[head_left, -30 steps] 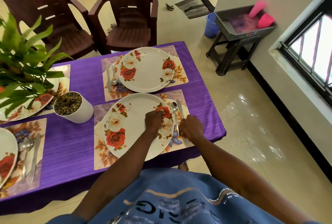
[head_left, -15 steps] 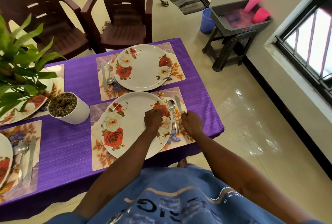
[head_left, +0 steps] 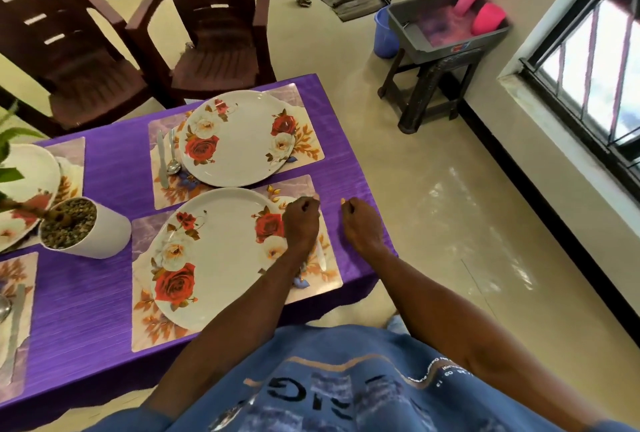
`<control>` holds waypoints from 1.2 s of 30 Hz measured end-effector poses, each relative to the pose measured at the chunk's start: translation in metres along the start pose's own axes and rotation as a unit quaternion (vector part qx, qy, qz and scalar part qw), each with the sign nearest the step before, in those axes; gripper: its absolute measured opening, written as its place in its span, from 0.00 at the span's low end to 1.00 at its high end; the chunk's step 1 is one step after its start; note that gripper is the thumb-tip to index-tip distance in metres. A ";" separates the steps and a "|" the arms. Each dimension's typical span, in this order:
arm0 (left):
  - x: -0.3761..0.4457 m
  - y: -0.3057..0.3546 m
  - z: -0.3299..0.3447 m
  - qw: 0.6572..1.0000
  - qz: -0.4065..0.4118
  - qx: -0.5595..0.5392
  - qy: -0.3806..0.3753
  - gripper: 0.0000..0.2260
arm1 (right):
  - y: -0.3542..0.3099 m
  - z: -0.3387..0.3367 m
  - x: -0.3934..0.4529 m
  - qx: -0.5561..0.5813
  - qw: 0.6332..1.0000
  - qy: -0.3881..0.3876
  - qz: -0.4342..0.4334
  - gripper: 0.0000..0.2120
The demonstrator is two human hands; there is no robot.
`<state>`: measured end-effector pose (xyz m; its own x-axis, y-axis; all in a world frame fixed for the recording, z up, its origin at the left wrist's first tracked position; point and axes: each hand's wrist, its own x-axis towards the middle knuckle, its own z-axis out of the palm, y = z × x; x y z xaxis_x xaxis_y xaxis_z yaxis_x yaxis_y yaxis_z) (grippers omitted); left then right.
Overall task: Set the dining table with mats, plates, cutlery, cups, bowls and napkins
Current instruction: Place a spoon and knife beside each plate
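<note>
My left grip (head_left: pixel 302 220) is curled closed over the right edge of the nearest plate (head_left: pixel 214 255) and covers the cutlery there; only a sliver of a spoon (head_left: pixel 322 257) shows below my wrist, and I cannot tell whether the fingers hold it. My right grip (head_left: pixel 362 224) is closed in a loose fist on the purple cloth of the worktop (head_left: pixel 93 296), just right of the near mat (head_left: pixel 320 288), holding nothing visible. Count: three plates fully or partly visible, four mats, each floral. The far plate (head_left: pixel 239 139) has a knife (head_left: pixel 162 163) and second spoon (head_left: pixel 172 154) on its left. A white plant pot (head_left: pixel 86 229) stands mid-worktop. Beyond are two brown chairs (head_left: pixel 214 33), a tiled floor, and a grey tray (head_left: pixel 446 25) on a stool carrying two pink cups (head_left: pixel 488 18).
</note>
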<state>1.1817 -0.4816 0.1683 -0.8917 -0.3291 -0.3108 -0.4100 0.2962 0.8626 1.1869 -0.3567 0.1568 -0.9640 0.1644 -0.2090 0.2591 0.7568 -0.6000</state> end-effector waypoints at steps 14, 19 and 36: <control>-0.040 0.093 0.285 0.959 0.103 0.233 -0.122 0.09 | 0.203 -0.197 0.087 -0.054 0.994 0.017 0.093 0.09; -0.043 0.110 0.339 0.912 0.150 0.331 -0.191 0.09 | 0.251 -0.229 0.098 -0.045 0.990 0.019 0.134 0.10; 0.147 0.185 0.422 0.863 0.218 0.408 -0.203 0.10 | 0.254 -0.257 0.311 -0.071 0.986 0.008 0.148 0.10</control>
<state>0.8935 -0.0969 0.1141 -0.9212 0.2649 -0.2849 0.1297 0.8996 0.4169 0.9380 0.0493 0.1384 -0.8483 0.4002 -0.3466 0.5196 0.7551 -0.3999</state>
